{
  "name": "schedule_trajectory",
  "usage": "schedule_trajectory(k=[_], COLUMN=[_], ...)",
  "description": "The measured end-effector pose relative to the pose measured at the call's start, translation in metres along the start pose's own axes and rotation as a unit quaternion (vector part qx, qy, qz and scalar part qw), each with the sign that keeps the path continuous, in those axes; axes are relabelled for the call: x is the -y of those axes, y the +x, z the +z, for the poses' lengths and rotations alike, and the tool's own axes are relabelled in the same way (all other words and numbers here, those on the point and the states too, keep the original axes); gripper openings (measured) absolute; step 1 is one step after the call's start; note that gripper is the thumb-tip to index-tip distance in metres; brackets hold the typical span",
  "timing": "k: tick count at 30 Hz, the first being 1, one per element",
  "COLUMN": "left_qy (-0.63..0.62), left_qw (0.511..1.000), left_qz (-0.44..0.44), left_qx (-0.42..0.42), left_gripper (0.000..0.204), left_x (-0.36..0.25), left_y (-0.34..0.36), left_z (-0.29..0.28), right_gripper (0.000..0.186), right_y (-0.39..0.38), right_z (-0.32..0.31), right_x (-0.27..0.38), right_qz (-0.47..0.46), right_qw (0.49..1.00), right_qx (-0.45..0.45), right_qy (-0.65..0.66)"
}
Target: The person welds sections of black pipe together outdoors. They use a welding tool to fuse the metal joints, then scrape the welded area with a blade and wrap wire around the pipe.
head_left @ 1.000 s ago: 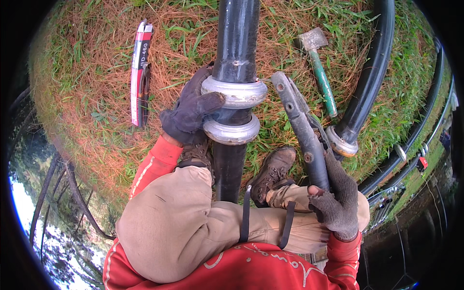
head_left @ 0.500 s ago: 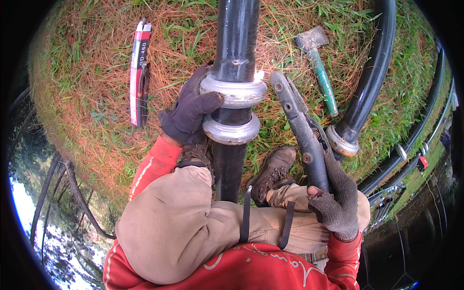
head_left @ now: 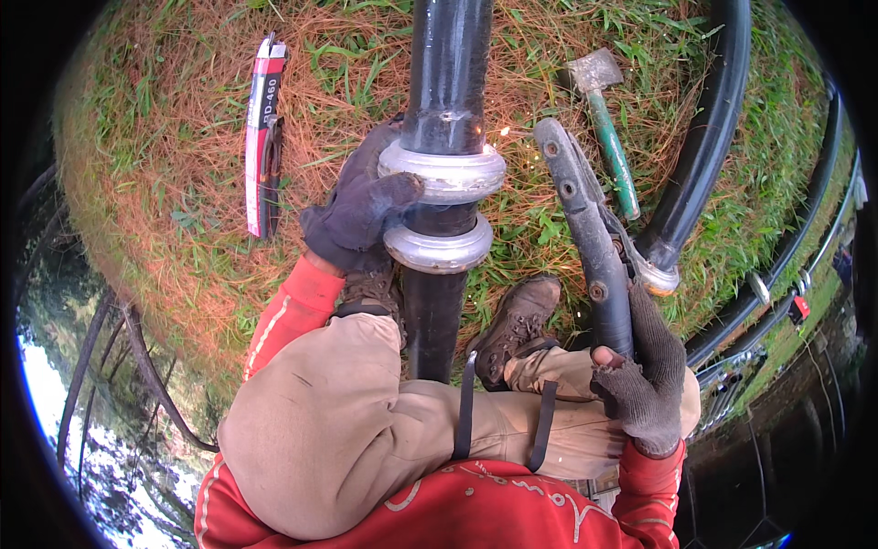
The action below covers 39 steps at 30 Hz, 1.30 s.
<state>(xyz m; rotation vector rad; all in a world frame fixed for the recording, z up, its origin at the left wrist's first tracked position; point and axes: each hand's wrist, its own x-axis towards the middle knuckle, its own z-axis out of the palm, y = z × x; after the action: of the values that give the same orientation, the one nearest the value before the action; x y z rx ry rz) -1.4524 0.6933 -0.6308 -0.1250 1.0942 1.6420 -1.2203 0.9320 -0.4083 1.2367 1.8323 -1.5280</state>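
A black pipe (head_left: 444,82) with two silver rings (head_left: 442,171) runs vertically through the middle, between my boots. My left hand (head_left: 361,206), in a dark glove, grips it at the upper ring from the left, thumb over the front. My right hand (head_left: 645,375), in a grey knit glove with a bare fingertip showing, is closed on a grey welding electrode holder (head_left: 585,238). The holder's jaw end is right of the upper ring, with a faint thin rod and small sparks there. A green-handled hammer (head_left: 608,146) lies on the grass beyond it.
At left lies a red and white long pack (head_left: 256,137) with a dark tool against it. A curved black pipe (head_left: 695,156) with a silver ring is at right, with more pipes behind it. Grass and pine needles cover the ground; dark branches show at lower left.
My right hand and the holder have shifted a little right and the jaw end upward, away from the ring. The bright glow at the ring has become small scattered sparks.
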Motion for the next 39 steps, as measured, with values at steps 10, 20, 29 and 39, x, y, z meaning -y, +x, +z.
schedule_trajectory(k=[10, 20, 29, 39], left_qy=[-0.008, 0.002, -0.017, -0.003], left_qw=[1.0, 1.0, 0.999, 1.0], left_qz=[-0.008, 0.0, -0.016, 0.0], left_qx=[-0.017, -0.023, -0.025, -0.011], left_gripper=[0.1, 0.1, 0.1, 0.103], left_x=[-0.003, 0.001, -0.001, -0.001], left_y=[-0.003, -0.004, -0.005, -0.001], left_z=[0.005, 0.003, 0.004, 0.003], right_gripper=[0.083, 0.094, 0.093, 0.085], right_y=[0.0, 0.0, 0.003, 0.003], right_z=[-0.001, 0.004, 0.006, 0.002], right_x=[-0.009, -0.009, -0.009, -0.008], right_qz=[0.062, 0.084, 0.024, -0.002], right_qw=[0.997, 0.996, 0.999, 0.998], right_qx=[0.031, 0.004, -0.003, 0.033], right_qy=[-0.022, -0.019, -0.043, -0.048])
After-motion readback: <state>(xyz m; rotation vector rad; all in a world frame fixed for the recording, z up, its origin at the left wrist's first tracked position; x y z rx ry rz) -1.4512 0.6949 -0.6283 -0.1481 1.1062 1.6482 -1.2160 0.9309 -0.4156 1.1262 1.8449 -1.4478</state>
